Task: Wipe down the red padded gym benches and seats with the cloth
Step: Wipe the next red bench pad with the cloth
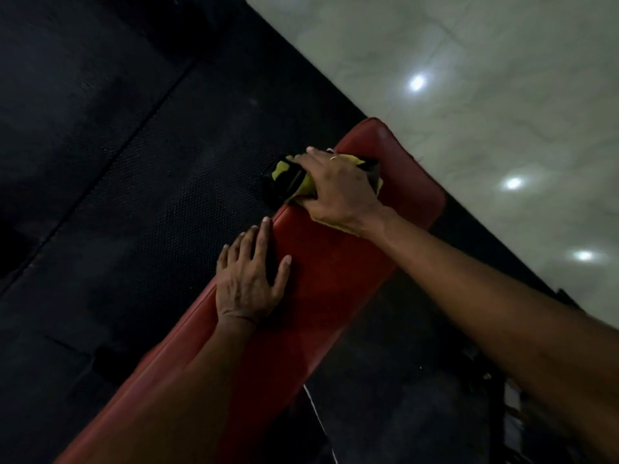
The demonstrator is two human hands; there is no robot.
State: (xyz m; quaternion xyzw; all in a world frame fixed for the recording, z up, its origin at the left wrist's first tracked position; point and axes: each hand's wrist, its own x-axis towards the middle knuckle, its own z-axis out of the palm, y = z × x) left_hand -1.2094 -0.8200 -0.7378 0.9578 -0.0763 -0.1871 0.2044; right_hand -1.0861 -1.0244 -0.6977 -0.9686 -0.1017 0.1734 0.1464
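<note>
A long red padded bench (338, 272) runs diagonally from the lower left to the upper right of the head view. A yellow and black cloth (288, 179) lies bunched on the bench's left edge near its far end. My right hand (338, 189) lies on top of the cloth, its fingers curved over it and its thumb tucked against the cloth's near side. My left hand (249, 279) rests flat on the bench's left edge closer to me, fingers straight and spread.
Black rubber mat flooring (117, 155) covers the ground left of the bench. Pale glossy tile (485, 78) with light reflections lies beyond the bench's far end. Dark frame parts (495, 396) sit low on the right, below the bench.
</note>
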